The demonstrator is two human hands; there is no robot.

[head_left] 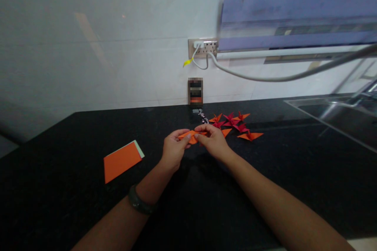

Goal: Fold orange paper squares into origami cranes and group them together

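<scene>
While left hand [173, 150] and right hand [214, 141] pinch orange paper [191, 136], black counter [273, 168] meets white wall [88, 66].

Countertop [59, 204]: folded paper [192, 136] held between my left hand [173, 150] and right hand [213, 141]; paper stack [122, 160] to the left; folded figures [235, 123] behind, to the right; sink [338, 113] at far right

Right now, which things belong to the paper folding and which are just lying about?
Part of the folding: orange paper pinched between left hand and right hand; sheet stack to the left; folded red and orange figures to the right.
Just lying about: socket, cable, sink, dark object against the wall.
</scene>
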